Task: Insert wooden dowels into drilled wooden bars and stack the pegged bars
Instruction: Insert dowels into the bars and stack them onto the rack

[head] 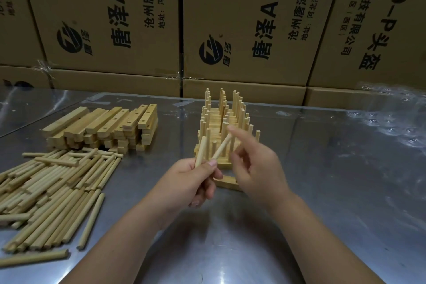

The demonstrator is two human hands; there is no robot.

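The left hand [189, 182] has its fingers [211, 163] curled round two dowels [200, 152], thumb pressed over them, directly in front of the pegged stack [221, 122]. One stands nearly upright. The slanted dowel [221, 147] leans away to the right, its upper end against the stack's near pegs.

The right hand [258, 163] is just right of the left, also in front of the stack. Its forefinger is stretched out and its tip touches the top end of the slanted dowel. The other fingers are loosely curled and grip nothing that shows.

The pegged stack sits near the middle of the desk [322, 191], its bars laid in steps and its pegs standing in three rows, too crowded to count. One single bar [227, 183] lies flat on the desk just in front of the stack, partly hidden under both hands.

Left of the stack is a pile of drilled bars [103, 127], several layers deep, with holes showing on the nearest ones. In front of that pile, further left of the stack, lies a heap of loose dowels [50, 191], dozens at least.

Behind the stack stand printed cardboard boxes [110, 18] in two tiers. To the stack's right, at the desk's far edge, lies clear bubble wrap [391, 117].
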